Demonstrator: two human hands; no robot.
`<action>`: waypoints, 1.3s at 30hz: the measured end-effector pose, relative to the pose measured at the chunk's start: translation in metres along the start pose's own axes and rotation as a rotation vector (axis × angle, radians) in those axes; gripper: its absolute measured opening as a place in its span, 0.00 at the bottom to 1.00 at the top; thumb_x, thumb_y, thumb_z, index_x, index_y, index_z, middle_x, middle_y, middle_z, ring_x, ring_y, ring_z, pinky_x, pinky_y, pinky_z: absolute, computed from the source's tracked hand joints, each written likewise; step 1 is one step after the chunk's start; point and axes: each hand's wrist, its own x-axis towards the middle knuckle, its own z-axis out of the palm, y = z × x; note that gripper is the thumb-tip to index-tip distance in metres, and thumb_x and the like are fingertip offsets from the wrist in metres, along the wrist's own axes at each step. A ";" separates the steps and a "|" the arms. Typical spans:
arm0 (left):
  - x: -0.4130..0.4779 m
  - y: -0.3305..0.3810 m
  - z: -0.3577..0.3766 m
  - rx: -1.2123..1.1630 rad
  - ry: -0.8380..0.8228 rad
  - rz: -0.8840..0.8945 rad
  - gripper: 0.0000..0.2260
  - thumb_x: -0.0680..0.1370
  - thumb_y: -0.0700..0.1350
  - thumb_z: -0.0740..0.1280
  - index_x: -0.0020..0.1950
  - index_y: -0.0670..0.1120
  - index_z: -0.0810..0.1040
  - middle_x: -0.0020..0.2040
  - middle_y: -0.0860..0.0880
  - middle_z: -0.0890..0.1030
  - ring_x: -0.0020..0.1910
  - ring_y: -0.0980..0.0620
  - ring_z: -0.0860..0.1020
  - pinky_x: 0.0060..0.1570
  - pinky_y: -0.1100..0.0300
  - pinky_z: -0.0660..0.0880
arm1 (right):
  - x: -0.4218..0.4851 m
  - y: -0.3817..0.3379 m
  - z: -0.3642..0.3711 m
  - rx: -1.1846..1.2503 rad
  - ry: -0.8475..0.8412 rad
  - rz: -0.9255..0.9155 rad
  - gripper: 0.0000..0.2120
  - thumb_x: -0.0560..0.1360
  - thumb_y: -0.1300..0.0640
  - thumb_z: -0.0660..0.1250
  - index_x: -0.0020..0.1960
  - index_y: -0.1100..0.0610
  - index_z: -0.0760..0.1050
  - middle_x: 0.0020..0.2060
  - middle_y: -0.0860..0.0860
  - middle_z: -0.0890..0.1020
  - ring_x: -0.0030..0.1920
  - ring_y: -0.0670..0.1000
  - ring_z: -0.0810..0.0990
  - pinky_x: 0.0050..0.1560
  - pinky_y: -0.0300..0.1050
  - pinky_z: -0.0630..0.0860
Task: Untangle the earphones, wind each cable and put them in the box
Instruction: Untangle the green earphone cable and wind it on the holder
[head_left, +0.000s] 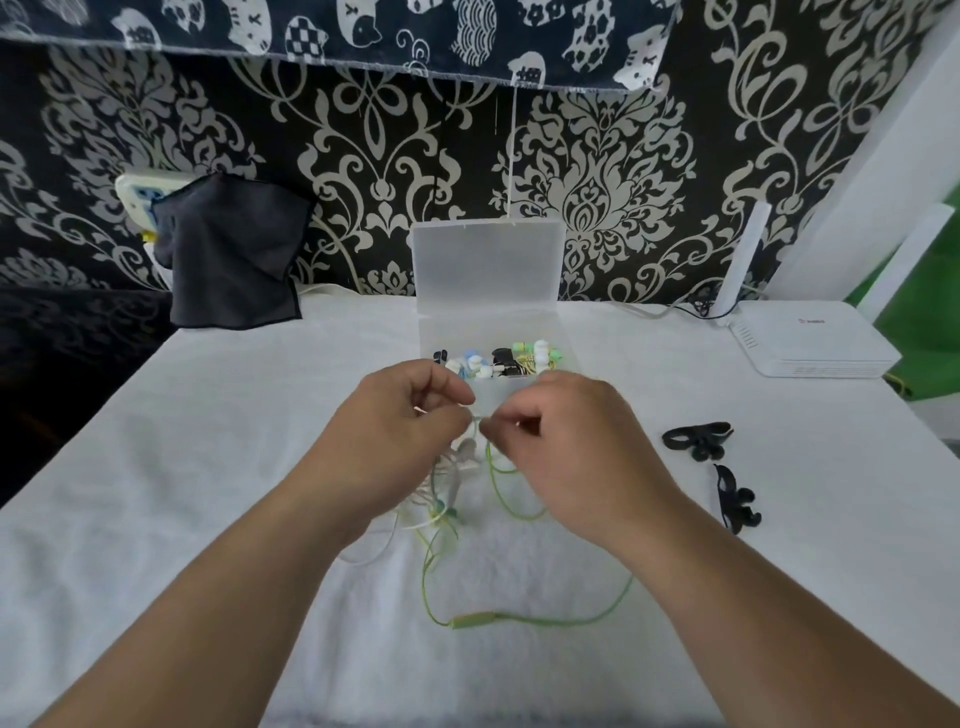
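Your left hand (400, 415) and right hand (566, 441), almost touching, pinch the tangled earphones (448, 496) above the middle of the table (208, 467); their green cable (545, 620) trails toward its near edge, the open box (488, 325) just behind

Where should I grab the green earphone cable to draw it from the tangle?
Pinch the thick inline control on the green cable, from above, across its narrow width. It lies flat on the white cloth, clear of the tangle that the left hand and right hand pinch.
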 end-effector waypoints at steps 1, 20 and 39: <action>-0.001 0.000 -0.002 0.039 -0.031 0.010 0.05 0.77 0.38 0.69 0.47 0.48 0.81 0.33 0.52 0.78 0.32 0.54 0.75 0.35 0.61 0.71 | 0.002 0.001 -0.004 0.055 0.052 0.019 0.11 0.76 0.50 0.71 0.39 0.55 0.83 0.34 0.47 0.77 0.37 0.47 0.74 0.40 0.44 0.70; 0.019 -0.022 -0.028 0.514 0.374 -0.033 0.09 0.77 0.38 0.67 0.48 0.53 0.81 0.50 0.48 0.80 0.36 0.52 0.77 0.35 0.60 0.69 | 0.005 0.041 -0.050 0.123 -0.118 0.525 0.08 0.73 0.59 0.67 0.36 0.61 0.80 0.33 0.53 0.85 0.35 0.57 0.82 0.40 0.50 0.77; -0.007 0.001 -0.019 0.388 -0.375 0.170 0.28 0.62 0.24 0.57 0.49 0.51 0.82 0.46 0.57 0.84 0.49 0.58 0.83 0.55 0.54 0.79 | -0.028 -0.001 0.031 -0.073 -0.620 0.016 0.11 0.78 0.52 0.67 0.37 0.51 0.73 0.37 0.48 0.79 0.41 0.51 0.78 0.42 0.47 0.73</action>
